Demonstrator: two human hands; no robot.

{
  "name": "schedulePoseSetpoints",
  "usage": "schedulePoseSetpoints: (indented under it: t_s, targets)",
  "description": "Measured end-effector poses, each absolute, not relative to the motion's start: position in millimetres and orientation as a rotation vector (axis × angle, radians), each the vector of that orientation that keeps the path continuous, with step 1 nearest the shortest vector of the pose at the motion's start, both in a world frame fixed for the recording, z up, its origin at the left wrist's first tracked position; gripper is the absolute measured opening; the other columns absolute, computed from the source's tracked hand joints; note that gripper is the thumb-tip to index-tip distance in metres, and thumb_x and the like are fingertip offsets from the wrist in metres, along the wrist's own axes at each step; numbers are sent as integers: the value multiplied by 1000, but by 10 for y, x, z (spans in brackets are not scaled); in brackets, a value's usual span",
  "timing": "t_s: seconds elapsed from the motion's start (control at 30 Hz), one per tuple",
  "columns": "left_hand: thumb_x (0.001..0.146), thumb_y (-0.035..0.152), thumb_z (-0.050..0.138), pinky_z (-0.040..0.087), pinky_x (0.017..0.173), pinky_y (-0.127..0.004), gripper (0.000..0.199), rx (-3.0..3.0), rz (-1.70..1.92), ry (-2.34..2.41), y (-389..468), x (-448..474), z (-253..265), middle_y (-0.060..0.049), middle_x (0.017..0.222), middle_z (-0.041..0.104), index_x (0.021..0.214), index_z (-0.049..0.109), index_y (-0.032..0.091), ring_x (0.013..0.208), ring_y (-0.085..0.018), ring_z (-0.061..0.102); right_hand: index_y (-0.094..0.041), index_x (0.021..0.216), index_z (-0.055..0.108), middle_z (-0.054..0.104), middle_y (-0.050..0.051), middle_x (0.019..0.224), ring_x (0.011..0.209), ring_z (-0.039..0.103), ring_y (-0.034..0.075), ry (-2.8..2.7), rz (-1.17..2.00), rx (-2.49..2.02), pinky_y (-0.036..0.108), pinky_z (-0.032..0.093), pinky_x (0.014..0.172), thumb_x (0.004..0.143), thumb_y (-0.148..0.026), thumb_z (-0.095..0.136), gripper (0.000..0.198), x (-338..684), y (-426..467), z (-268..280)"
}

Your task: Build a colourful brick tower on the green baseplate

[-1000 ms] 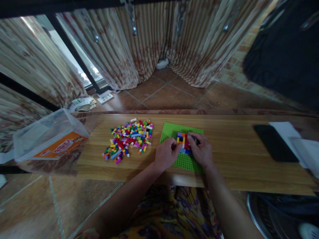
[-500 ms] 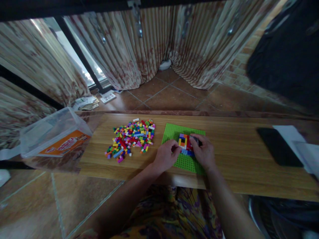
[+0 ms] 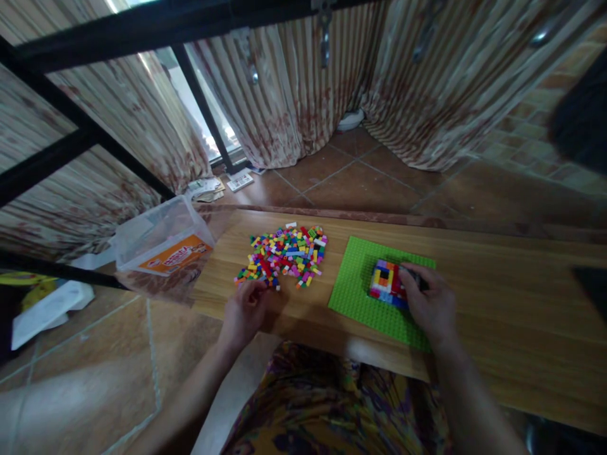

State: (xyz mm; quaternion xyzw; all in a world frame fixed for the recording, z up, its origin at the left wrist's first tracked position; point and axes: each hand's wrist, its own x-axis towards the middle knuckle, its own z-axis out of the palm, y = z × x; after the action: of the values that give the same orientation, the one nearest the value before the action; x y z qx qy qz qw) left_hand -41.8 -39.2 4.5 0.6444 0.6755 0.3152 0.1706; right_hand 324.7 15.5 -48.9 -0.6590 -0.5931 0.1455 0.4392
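A small block of toy bricks [image 3: 385, 281], in red, blue, yellow, white and other colours, stands on a green studded baseplate [image 3: 355, 297]. It has a dark square gap in its top. My right hand [image 3: 432, 302] is closed around its right side, thumb against the red bricks, and hides that end. At the near left edge of a pile of loose toy bricks [image 3: 289, 253] is my left hand [image 3: 245, 311]. Its fingers are curled in and touch or nearly touch the pile; what they hold, if anything, is hidden.
The wooden table [image 3: 502, 297] carries baseplate and pile. A clear plastic box [image 3: 164, 237] with an orange label stands at the left end. A dark flat object [image 3: 592, 287] lies at the far right. Striped curtains [image 3: 284, 95] hang beyond the table.
My left hand has moved left from beside the brick block to the loose pile. My right hand stays on the block. The camera view has turned left.
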Motion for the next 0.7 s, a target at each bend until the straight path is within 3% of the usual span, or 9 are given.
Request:
schedulePoseSetpoints:
  t_s: [0.33,0.53,0.7]
  targets:
    - [84,29,58,46,63,-27,11,1879,633,2095,-539,-614,-48,-2,84,62,87,63,21,72,-16,60,-21,98,73,72,9,96,90,64,25,-1481,352,-1656,43,50,83,86,-53,55,39,3229,147,-457]
    - [91,31,50,46,65,-26,18,1949,660,2016,-443,-544,-82,-4,84,62,82,61,20,73,-16,60,-20,99,73,72,8,95,89,64,25,-1489,357,-1663,42,50,83,86,-53,55,40,3229,149,-450]
    - [88,37,57,47,65,-27,18,1915,679,2058,-428,-471,-108,-4,86,65,92,61,20,74,-17,61,-20,98,73,72,8,94,90,64,25,-1484,362,-1652,42,50,84,86,-52,55,38,3226,150,-441]
